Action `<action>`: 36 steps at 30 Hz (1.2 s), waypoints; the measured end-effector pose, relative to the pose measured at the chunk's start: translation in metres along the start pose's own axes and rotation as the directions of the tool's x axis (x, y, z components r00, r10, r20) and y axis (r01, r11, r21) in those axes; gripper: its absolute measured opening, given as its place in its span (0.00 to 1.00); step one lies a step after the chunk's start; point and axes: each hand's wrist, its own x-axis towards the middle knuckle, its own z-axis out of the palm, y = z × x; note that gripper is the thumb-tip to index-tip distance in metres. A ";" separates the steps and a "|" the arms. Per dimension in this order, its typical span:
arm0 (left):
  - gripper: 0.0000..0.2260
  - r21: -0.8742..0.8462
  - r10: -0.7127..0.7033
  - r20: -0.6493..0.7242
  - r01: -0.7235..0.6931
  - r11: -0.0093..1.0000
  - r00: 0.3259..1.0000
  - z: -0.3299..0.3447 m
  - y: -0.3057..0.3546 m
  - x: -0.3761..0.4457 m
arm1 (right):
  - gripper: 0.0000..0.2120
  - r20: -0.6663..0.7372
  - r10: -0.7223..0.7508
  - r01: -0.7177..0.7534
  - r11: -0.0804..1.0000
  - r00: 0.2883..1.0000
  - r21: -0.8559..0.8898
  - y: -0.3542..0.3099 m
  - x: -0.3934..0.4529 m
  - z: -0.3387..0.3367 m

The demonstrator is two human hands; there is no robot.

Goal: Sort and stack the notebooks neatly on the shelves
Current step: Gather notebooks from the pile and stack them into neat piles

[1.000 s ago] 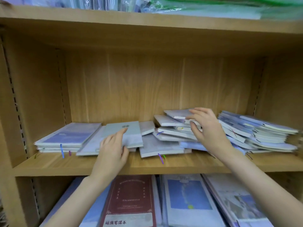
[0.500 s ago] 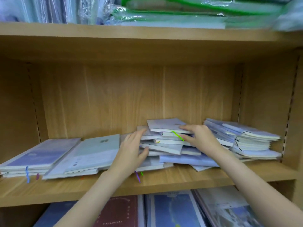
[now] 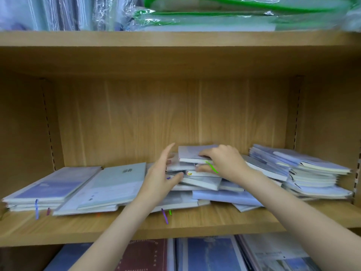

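On the middle shelf (image 3: 195, 222), seen from the head camera, both hands work at the untidy centre heap (image 3: 203, 184) of notebooks. The right hand (image 3: 224, 163) pinches the top notebook (image 3: 195, 153) at its near edge, fingers over the cover and thumb lower down among the books beneath, probably to lift it clear or square it with the rest. The left hand (image 3: 162, 173) is spread, fingers straight and raised, its thumb touching the heap's left side; it holds nothing and seems placed to steady the books so they do not slide while the top one is handled.

The heap lies fanned and crooked, with ribbon markers hanging over the shelf edge, so it needs aligning. Left of it, a flat stack (image 3: 45, 190) and a pale notebook (image 3: 117, 184) lie more orderly. A right stack (image 3: 312, 173) near the side wall is also splayed. By my reading, sorting is only partly done.

Above, wrapped packs (image 3: 195, 14) fill the upper shelf. Below, larger books (image 3: 211, 253) show, including a red one (image 3: 144, 255).
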 end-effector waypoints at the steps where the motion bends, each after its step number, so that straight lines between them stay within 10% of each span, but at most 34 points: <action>1: 0.27 0.072 0.087 -0.029 -0.084 0.994 0.996 0.001 0.001 0.002 | 0.24 -0.034 -0.005 0.006 1.000 0.999 0.021 0.000 -0.003 -0.001; 6: 0.07 0.211 0.311 -0.212 -0.267 0.940 0.927 0.002 0.005 0.015 | 0.17 -0.013 -0.021 0.024 0.938 1.000 0.347 0.020 -0.022 -0.006; 11: 0.11 0.150 0.290 -0.477 -0.249 0.957 0.830 -0.043 0.013 0.000 | 0.14 -0.393 -0.060 0.177 0.946 0.918 0.271 -0.016 -0.023 -0.026; 16: 0.12 0.075 0.065 -0.563 -0.027 0.997 0.824 -0.120 -0.024 -0.053 | 0.23 -0.620 -0.186 0.342 0.929 0.762 0.142 -0.120 0.012 -0.013; 21: 0.16 0.406 -0.080 -0.572 0.366 0.837 0.817 -0.186 -0.110 -0.127 | 0.21 -0.677 -0.191 0.440 0.872 0.711 0.216 -0.223 0.062 -0.003; 24: 0.17 0.572 -0.143 -0.516 0.464 0.676 0.844 -0.203 -0.149 -0.153 | 0.23 -0.575 -0.215 0.433 0.860 0.789 0.272 -0.281 0.087 0.008; 26: 0.20 0.640 -0.139 -0.472 0.446 0.625 0.871 -0.206 -0.158 -0.159 | 0.18 -0.259 -0.293 0.360 0.894 0.920 0.266 -0.313 0.099 0.025; 29: 0.20 0.681 -0.128 -0.412 0.398 0.614 0.902 -0.204 -0.161 -0.156 | 0.15 0.136 -0.359 0.325 0.919 0.923 0.224 -0.342 0.098 0.048; 36: 0.22 0.674 -0.258 -0.359 0.440 0.593 0.897 -0.196 -0.157 -0.139 | 0.18 0.057 -0.277 0.268 0.956 0.959 0.121 -0.347 0.099 0.055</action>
